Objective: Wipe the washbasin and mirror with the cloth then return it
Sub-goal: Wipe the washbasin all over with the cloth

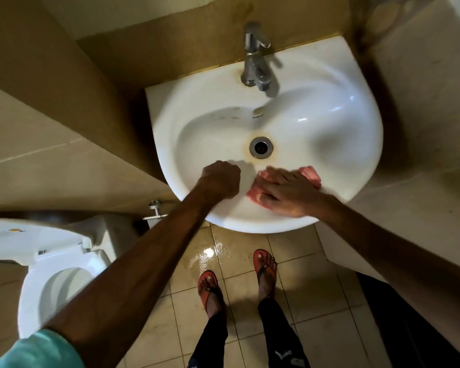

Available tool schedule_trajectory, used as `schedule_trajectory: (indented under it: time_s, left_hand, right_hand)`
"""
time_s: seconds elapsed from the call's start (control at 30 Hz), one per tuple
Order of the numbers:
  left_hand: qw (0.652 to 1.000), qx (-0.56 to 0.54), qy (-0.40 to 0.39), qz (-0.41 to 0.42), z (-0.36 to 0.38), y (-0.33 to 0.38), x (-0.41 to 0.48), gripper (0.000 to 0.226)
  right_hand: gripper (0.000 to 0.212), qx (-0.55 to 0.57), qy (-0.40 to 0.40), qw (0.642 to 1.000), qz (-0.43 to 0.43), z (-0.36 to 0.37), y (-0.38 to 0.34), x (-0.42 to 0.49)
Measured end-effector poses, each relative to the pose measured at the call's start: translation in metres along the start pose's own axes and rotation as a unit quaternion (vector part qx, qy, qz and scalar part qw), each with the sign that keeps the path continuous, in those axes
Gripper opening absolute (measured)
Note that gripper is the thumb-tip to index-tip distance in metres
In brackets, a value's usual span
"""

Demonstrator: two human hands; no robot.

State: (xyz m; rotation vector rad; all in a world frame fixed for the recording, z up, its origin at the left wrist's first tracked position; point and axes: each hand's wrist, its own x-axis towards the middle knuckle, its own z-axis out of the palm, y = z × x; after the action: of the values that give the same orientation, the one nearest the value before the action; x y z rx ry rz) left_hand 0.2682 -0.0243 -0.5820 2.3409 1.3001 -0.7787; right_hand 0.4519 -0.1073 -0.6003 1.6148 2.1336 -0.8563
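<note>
- The wiping of the washbasin (356, 160) looks to be under way. The right hand (287, 193) lies flat on the pink cloth (310, 172) with fingers stretched out and close together, pressing it against the inner front wall of the bowl, just behind the near rim.
- The cloth is bunched under that palm, with its ends showing to either side of the fingers. It sits on the near side of the drain (260, 146) and a little to its right.
- The left hand (219, 180) is curled into a fist just beside the cloth, resting on the front of the bowl. Nothing shows inside it.
- Judging by the marks, the basin is not finished. A yellowish ring surrounds the drain, and a few brownish spots (229, 118) sit on the back slope below the tap (255, 57).
- The mirror is out of view, so I cannot tell whether it has been wiped. Where the cloth belongs is not shown either, and returning it is clearly still to come.
- The bowl is glossy white ceramic, steeply curved, with bright highlights on its right side, and it would likely be slippery when wet.
- The room is narrow, with beige tiled walls close on both sides of the basin and a white toilet (56, 274) to the left with its lid raised.
- The tiled floor (316, 301) has a wet patch (207, 253) under the basin's front edge, near the person's red sandals (263, 261). It could be a slip risk.
</note>
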Motion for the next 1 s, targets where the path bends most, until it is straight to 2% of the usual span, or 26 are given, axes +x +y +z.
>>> schedule_trajectory:
  time_s: [0.1, 0.2, 0.33, 0.4, 0.5, 0.57, 0.67, 0.8, 0.93, 1.0]
  left_hand:
    - [1.0, 0.025, 0.012, 0.003, 0.003, 0.001, -0.004, 0.037]
    - [0.999, 0.033, 0.024, 0.009, 0.005, 0.002, -0.005, 0.036]
    - [0.999, 0.044, 0.026, 0.01, 0.003, 0.003, -0.008, 0.038]
    - [0.998, 0.059, 0.027, 0.007, 0.002, 0.002, -0.009, 0.04]
    - [0.997, 0.072, 0.035, -0.001, 0.002, 0.004, -0.007, 0.037]
    - [0.997, 0.068, 0.034, -0.003, 0.002, 0.008, -0.007, 0.032]
    - [0.997, 0.067, 0.032, -0.012, 0.005, 0.013, -0.007, 0.03]
    - [0.998, 0.053, 0.039, -0.022, 0.004, 0.017, -0.001, 0.03]
    - [0.998, 0.024, 0.031, -0.043, 0.007, 0.023, 0.004, 0.029]
    - [0.998, 0.009, 0.031, -0.047, 0.008, 0.028, 0.006, 0.029]
  right_hand:
    - [0.063, 0.036, -0.084, 0.993, -0.078, -0.016, -0.017, -0.038]
    - [0.074, 0.05, -0.104, 0.991, -0.062, -0.015, -0.02, -0.034]
    - [0.076, 0.011, -0.027, 1.0, 0.009, 0.003, -0.005, 0.017]
    - [0.084, -0.021, 0.028, 0.998, 0.043, 0.004, 0.008, 0.033]
    - [0.101, -0.046, 0.059, 0.995, 0.072, 0.003, 0.027, 0.031]
    - [0.092, -0.048, 0.032, 0.996, 0.072, -0.001, 0.028, 0.013]
    - [0.06, -0.025, 0.023, 0.999, 0.008, -0.009, 0.02, -0.029]
    - [0.059, -0.083, 0.119, 0.986, -0.086, -0.011, 0.021, -0.067]
    - [0.068, -0.069, 0.011, 0.997, 0.011, -0.016, 0.028, -0.035]
    - [0.07, -0.097, 0.033, 0.994, 0.037, -0.014, 0.035, -0.006]
